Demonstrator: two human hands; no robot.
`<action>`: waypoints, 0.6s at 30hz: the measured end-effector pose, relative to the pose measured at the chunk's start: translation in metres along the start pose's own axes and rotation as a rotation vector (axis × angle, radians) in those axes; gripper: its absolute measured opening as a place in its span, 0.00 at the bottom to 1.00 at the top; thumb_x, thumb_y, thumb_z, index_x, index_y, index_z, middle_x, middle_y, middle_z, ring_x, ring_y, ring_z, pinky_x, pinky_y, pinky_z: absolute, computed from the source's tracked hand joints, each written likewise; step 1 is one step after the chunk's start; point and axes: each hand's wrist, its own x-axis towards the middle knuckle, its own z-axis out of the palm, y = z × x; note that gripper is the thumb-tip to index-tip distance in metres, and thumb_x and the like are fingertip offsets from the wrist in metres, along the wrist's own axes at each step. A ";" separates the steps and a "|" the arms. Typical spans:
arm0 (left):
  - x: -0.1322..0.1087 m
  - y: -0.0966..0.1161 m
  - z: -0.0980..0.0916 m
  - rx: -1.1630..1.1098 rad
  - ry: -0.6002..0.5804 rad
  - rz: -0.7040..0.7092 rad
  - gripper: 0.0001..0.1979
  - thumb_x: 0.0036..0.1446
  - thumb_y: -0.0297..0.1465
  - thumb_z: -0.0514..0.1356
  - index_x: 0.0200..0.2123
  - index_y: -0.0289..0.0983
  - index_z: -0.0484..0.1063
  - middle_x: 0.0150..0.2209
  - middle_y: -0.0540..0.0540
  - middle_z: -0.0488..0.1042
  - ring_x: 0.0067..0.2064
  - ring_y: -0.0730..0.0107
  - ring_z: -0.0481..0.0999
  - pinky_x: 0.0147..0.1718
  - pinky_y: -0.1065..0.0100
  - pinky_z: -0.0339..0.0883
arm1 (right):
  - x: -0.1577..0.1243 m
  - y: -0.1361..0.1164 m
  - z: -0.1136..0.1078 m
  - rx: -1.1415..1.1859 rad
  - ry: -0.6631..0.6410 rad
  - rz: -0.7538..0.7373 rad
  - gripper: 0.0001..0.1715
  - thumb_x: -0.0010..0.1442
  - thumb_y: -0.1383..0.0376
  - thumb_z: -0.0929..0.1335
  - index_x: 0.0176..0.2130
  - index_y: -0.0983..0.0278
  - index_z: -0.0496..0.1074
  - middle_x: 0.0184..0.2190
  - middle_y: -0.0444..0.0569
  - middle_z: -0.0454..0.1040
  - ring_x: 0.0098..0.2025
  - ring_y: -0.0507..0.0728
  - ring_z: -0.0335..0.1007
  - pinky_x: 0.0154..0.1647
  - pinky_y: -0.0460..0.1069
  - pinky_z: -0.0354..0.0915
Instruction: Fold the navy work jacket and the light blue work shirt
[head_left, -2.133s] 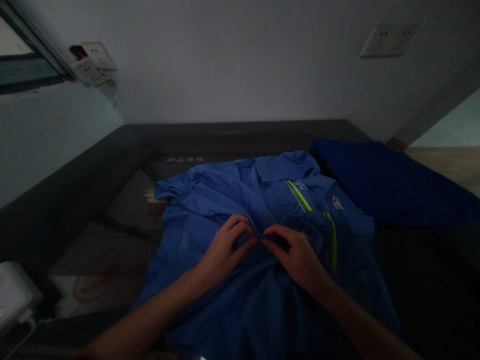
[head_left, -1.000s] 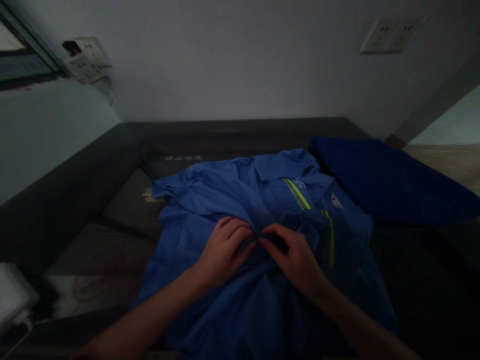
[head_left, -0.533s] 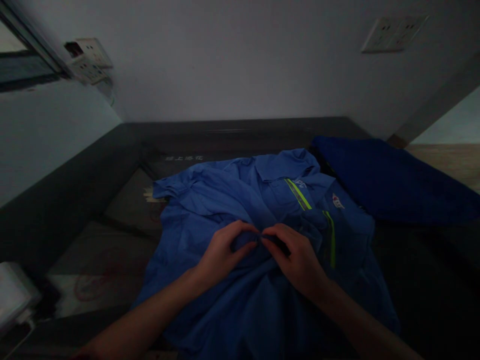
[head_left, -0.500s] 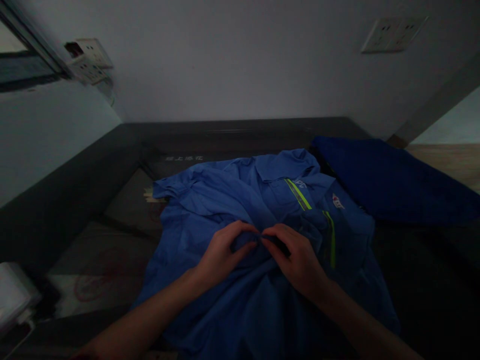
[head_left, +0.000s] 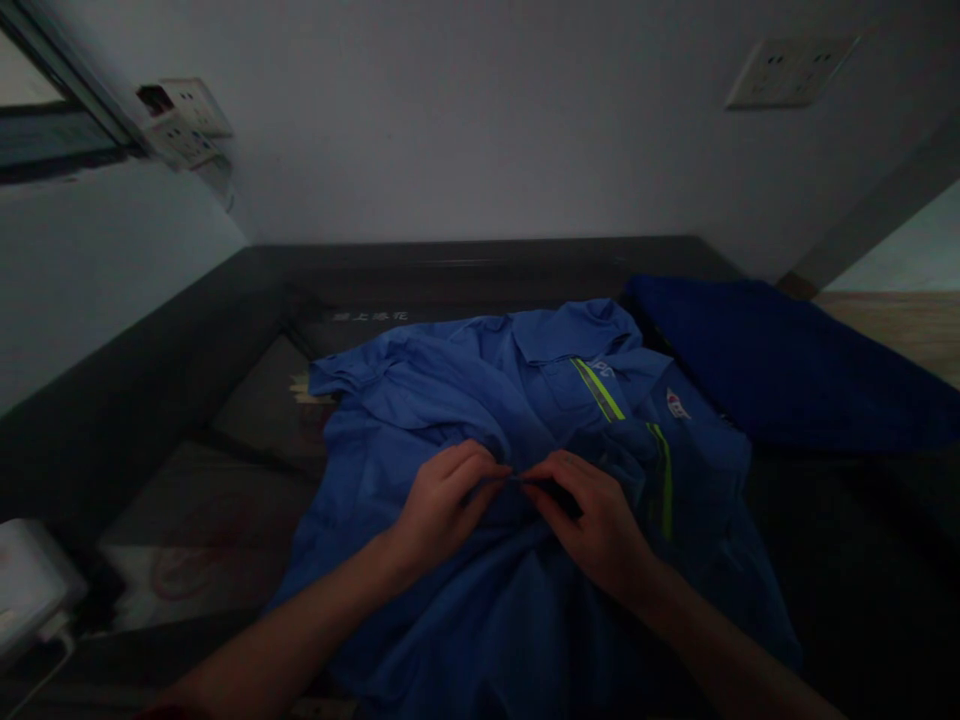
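Observation:
A blue work shirt (head_left: 420, 400) with yellow-green reflective strips and a white chest badge lies spread and wrinkled in front of me. Over its middle, my left hand (head_left: 450, 495) is closed in a pinch on a bit of the shirt's fabric. My right hand (head_left: 592, 515) pinches the same spot from the other side, thumb and forefinger together. The fingertips of both hands almost meet. Whether a button lies between them is too dark and small to make out.
The shirt rests on a dark table (head_left: 255, 470). Dark blue folded cloth (head_left: 765, 360) lies to the right. A white box-shaped device (head_left: 34, 590) with a cable sits at left. Wall sockets (head_left: 791, 72) are on the wall behind.
The fingers of my left hand have drawn closer together, narrowing the gap between thumb and forefinger. My right hand stays almost where it was, and the shirt lies the same.

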 end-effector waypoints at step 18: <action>0.019 -0.010 -0.020 0.048 -0.078 -0.336 0.09 0.63 0.30 0.50 0.44 0.37 0.68 0.43 0.44 0.73 0.47 0.64 0.71 0.49 0.62 0.63 | 0.006 0.002 -0.015 -0.007 0.122 0.173 0.06 0.61 0.63 0.66 0.33 0.62 0.70 0.27 0.43 0.74 0.30 0.53 0.71 0.33 0.45 0.64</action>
